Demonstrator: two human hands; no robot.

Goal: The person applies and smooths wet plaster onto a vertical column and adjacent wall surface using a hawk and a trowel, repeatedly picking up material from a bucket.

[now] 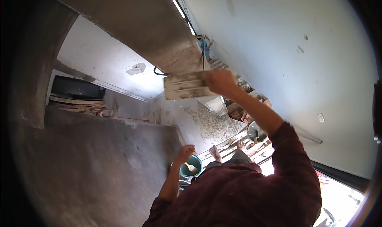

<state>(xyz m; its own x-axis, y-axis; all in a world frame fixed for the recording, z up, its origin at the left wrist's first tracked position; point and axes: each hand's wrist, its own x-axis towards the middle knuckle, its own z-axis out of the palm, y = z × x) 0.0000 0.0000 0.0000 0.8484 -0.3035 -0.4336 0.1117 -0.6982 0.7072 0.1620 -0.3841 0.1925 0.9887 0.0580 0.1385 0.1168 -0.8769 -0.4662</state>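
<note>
My right hand (219, 81) is closed on a flat rectangular plastering float (183, 87) with a worn, smeared face, held at the underside end of a grey plastered beam (127, 24). A black loop of cable hangs beside the float. My left hand (187, 151) is lower down with curled fingers; whether anything is in them I cannot make out. Just below it is a green bucket (184, 169) with a tool inside. My bare feet (215, 152) rest on wooden planks, near a dark round container (253, 131) with a brush or tool in it.
Stairs with rubble and bricks (244, 115) rise along the white wall (302, 67); a person in blue (205, 47) is at their top. A dark grey slab (99, 159) fills the lower left, with stacked boards (83, 105) beyond. A bright opening lies lower right.
</note>
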